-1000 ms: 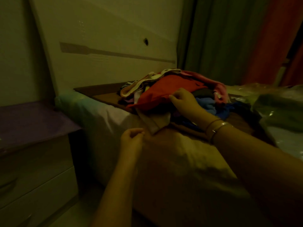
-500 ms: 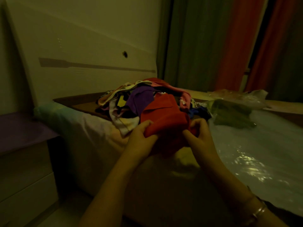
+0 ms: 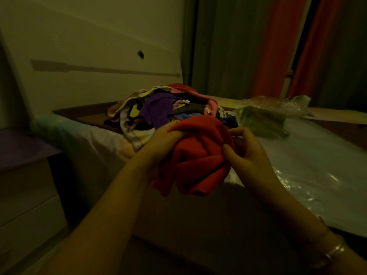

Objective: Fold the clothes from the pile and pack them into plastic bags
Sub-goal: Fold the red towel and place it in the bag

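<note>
Holding: a red garment [image 3: 198, 155] is gripped by both hands, bunched and raised above the near edge of the bed [image 3: 297, 165].
Left hand [image 3: 160, 143]: its fingers are curled over the garment's top left edge, at 9 o'clock of the bundle; the palm side is hidden by cloth.
Right hand [image 3: 248, 153]: the cloth is pinched at 3 o'clock of the bundle, the thumb [image 3: 227, 150] pressed onto the red fabric from the front and the bent fingers [image 3: 238, 131] set behind it.
Garment: it is crumpled into loose folds, with a lower flap hanging toward 6 o'clock; what kind of garment it is cannot be told.
Pile [image 3: 158, 108]: mixed clothes are heaped on the bed at 12 o'clock of the garment, just behind it; purple, pink, white, black and blue pieces are seen. Whether the garment touches the pile cannot be told.
Bags [image 3: 278, 104]: clear crumpled plastic is laid at 2 o'clock of the garment, near the pile, with a dark green bundle [image 3: 262, 122] in front of it.
Bed: it is covered with shiny plastic sheeting [image 3: 309, 175] on the side at 3 o'clock.
Bracelets [image 3: 333, 253]: thin bands are worn on the right wrist, at 5 o'clock of the view.
Headboard [image 3: 89, 56]: a pale panel is stood at 11 o'clock, behind the pile.
Curtains [image 3: 278, 46]: grey and red drapes are hung at 1 o'clock.
Drawers [image 3: 23, 195]: a low unit is placed at 8 o'clock, beside the bed.
</note>
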`<state>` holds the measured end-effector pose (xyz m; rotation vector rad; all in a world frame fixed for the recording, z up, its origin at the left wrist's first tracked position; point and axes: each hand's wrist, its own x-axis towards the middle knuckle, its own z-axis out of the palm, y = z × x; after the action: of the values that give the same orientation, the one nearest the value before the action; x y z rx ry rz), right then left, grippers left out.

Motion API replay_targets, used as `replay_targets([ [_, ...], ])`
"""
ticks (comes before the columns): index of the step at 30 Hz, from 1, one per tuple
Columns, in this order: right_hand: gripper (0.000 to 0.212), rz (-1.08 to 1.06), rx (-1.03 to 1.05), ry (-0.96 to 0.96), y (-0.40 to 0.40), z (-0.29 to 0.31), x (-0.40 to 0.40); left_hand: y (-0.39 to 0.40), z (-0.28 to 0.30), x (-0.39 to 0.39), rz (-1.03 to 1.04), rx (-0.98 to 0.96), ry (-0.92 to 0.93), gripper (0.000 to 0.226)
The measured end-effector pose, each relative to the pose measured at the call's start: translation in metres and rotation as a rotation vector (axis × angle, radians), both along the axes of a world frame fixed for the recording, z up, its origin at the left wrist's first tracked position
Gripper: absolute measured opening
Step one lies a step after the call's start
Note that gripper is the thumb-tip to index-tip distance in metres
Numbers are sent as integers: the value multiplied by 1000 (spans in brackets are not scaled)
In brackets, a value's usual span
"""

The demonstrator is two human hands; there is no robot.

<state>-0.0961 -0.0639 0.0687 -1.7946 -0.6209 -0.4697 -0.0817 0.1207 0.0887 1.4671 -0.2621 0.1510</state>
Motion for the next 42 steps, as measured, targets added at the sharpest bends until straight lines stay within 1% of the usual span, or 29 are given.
replay_targets([
  [3,12,-48,-18,-12,-4,3,-1,0,2,2,31,15,-11,27],
  [7,18,-121,109,1,-9,9,0,11,1,10,96,104,-11,5],
  [9,17,-136,160,26,-10,12,0,18,-3,15,164,204,4,14],
  [11,17,-157,172,79,-10,12,1,23,-8,18,164,273,41,18],
  [12,17,-165,156,119,-11,12,2,24,-9,19,152,274,57,19],
  [14,20,-172,68,199,-11,11,7,24,-7,17,145,238,59,23],
  [16,24,-163,-53,271,-7,10,9,21,-3,14,125,253,14,31],
  [17,26,-133,-75,326,-2,11,8,19,-1,11,88,286,-19,35],
  [19,33,1,-67,421,7,12,1,11,0,6,1,373,-82,42],
  [21,51,104,-117,395,13,11,-3,3,-2,3,-60,456,-107,45],
  [22,55,112,-136,385,15,11,-4,1,-3,2,-74,486,-109,46],
  [23,52,100,-152,372,16,9,-3,-1,-4,2,-78,506,-114,47],
  [25,29,53,-155,354,19,6,0,-2,-7,5,-56,543,-116,46],
  [26,18,38,-137,352,19,5,2,-2,-8,8,-30,570,-113,43],
  [27,10,23,-116,344,19,4,4,-2,-10,10,-8,594,-105,40],
  [29,4,-38,-69,300,18,4,6,-3,-13,13,-3,604,-80,33],
  [30,3,-78,-22,275,16,5,8,-2,-14,15,-31,595,-54,31],
  [32,5,-120,145,269,14,7,10,0,-17,18,-103,617,14,28],
  [34,10,-159,297,287,8,9,14,5,-28,21,-154,760,57,20],
  [36,11,-217,402,336,0,12,18,12,-46,31,-145,929,64,17],
  [38,11,-242,453,406,-7,12,19,19,-62,40,-96,986,62,16],
  [40,13,-231,432,438,-10,10,17,23,-67,47,-2,947,68,25],
  [42,14,-189,413,461,-10,9,14,22,-65,51,102,896,-7,26],
])
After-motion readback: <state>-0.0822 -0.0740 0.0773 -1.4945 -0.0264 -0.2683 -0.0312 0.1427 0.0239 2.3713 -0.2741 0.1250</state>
